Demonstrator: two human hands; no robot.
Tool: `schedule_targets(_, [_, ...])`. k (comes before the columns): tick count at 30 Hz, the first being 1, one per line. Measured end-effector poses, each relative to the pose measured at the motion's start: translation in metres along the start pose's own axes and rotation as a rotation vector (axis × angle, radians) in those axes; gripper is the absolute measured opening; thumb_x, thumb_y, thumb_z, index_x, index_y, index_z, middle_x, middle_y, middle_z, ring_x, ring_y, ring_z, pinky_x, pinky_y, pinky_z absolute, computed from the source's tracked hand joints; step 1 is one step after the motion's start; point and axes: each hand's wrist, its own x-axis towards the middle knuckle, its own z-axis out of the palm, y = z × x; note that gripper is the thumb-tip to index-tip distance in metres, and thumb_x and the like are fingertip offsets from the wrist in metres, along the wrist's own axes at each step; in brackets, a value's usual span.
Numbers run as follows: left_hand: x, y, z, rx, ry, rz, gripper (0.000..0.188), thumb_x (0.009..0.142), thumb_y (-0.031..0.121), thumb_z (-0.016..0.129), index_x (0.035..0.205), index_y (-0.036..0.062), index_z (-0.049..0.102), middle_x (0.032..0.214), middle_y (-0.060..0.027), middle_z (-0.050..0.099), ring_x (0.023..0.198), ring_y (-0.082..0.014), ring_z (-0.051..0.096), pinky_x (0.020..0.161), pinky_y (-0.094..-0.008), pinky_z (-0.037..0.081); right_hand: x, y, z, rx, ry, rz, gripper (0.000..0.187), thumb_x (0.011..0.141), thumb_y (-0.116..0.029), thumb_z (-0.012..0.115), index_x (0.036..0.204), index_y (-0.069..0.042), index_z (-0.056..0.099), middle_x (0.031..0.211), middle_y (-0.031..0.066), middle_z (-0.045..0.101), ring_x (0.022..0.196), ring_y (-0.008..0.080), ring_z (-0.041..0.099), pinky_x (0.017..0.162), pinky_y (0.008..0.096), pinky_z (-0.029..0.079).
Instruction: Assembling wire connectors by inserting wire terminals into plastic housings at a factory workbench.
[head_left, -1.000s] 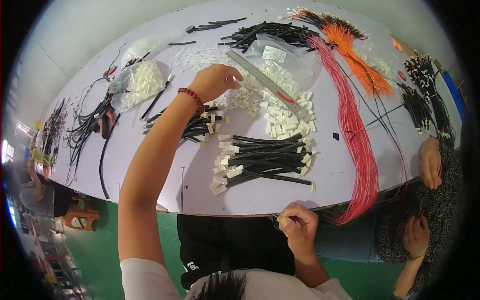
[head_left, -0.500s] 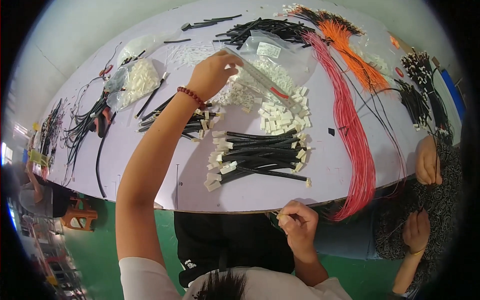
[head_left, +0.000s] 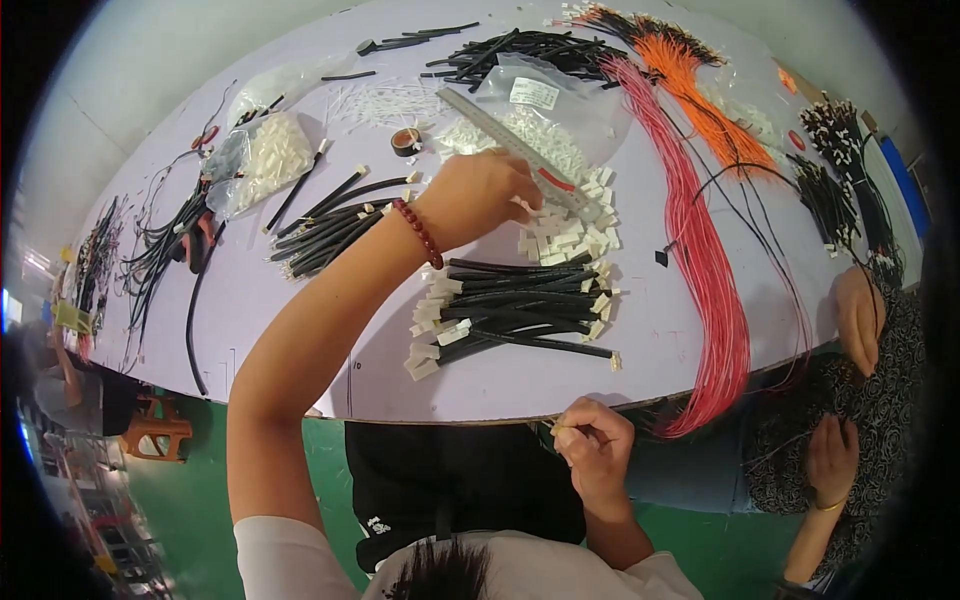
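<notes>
Moved L hand point(head_left: 482, 200) right & near, now by white connector housings point(head_left: 572, 242), w/in reach; can't tell grip. Unblocked tape roll point(head_left: 406, 142). Keeping R hand point(head_left: 597, 447) pinched on tiny item point(head_left: 554, 428).

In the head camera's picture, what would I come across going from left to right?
Orange stool → bag of white pieces → roll of tape → wearer's left hand → wearer's right hand → pink wires → co-worker's upper hand.
</notes>
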Motion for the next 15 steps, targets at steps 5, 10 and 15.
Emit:
schedule_targets(5, [-0.001, -0.001, 0.006, -0.058, -0.109, 0.007, 0.014, 0.073, 0.01, 0.07, 0.087, 0.0103, 0.068, 0.088, -0.0051, 0.066, 0.086, -0.0246, 0.063, 0.073, -0.035, 0.051, 0.001, 0.001, 0.001, -0.012, -0.015, -0.01, 0.004, 0.081, -0.001, 0.061, 0.08, 0.002, 0.059, 0.072, 0.0012, 0.055, 0.06, 0.0041, 0.043, 0.054, 0.0191, 0.032])
schedule_targets(10, [-0.005, -0.001, 0.009, 0.017, -0.178, -0.114, 0.021, 0.075, 0.006, 0.069, 0.094, 0.0085, 0.063, 0.087, -0.007, 0.066, 0.082, -0.0258, 0.064, 0.072, -0.0364, 0.051, 0.001, 0.005, 0.001, -0.078, 0.01, -0.073, 0.003, 0.075, 0.005, 0.056, 0.077, 0.002, 0.057, 0.07, 0.0053, 0.053, 0.052, 0.0063, 0.045, 0.045, 0.0189, 0.033])
schedule_targets(15, [-0.028, 0.048, -0.042, -0.223, 0.071, -0.08, 0.018, 0.082, 0.005, 0.06, 0.1, 0.0033, 0.061, 0.1, -0.013, 0.062, 0.082, -0.0289, 0.064, 0.072, -0.0365, 0.051, -0.007, -0.013, 0.001, -0.063, 0.075, -0.094, 0.002, 0.078, -0.001, 0.059, 0.079, 0.002, 0.059, 0.072, 0.0032, 0.054, 0.057, 0.0051, 0.044, 0.05, 0.0194, 0.033])
